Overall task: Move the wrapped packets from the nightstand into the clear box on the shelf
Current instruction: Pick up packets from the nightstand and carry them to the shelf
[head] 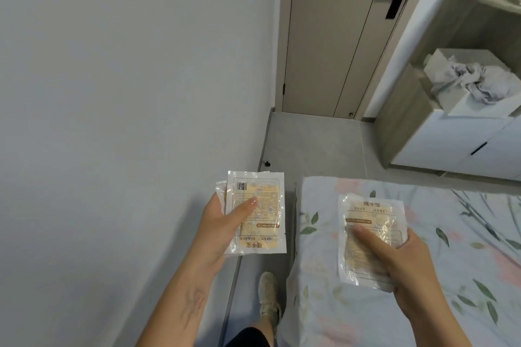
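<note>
Though half-hidden behind left hand (218, 231), blurred packets (258, 213).

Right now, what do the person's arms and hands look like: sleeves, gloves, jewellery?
Both forearms are bare up to the frame edge, with no sleeves in view. The left hand and right hand wear no gloves, rings, watch or bracelets. The nails are short and look unpainted. No markings show.

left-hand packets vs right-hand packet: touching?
Apart. The head view shows the packets in the left hand and the packet in the right hand separated by a clear gap, with floor and bed edge visible between them.
</note>
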A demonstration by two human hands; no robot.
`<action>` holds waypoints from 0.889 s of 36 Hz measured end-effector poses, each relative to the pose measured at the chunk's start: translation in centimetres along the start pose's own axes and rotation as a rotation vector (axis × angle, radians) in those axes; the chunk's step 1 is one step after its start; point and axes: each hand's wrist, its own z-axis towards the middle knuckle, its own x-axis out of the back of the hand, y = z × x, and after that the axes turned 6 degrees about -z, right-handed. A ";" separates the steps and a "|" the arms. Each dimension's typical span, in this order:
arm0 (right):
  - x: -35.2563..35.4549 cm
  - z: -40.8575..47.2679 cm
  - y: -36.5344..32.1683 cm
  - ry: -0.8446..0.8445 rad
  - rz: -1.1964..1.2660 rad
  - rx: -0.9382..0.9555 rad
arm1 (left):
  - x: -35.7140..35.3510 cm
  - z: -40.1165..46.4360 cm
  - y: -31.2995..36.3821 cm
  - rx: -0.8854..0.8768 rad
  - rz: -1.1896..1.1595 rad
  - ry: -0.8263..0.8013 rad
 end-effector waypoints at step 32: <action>-13.6 37.9 -17.0 -0.106 0.051 -0.026 | -10.9 36.7 15.5 -0.097 -0.001 -0.014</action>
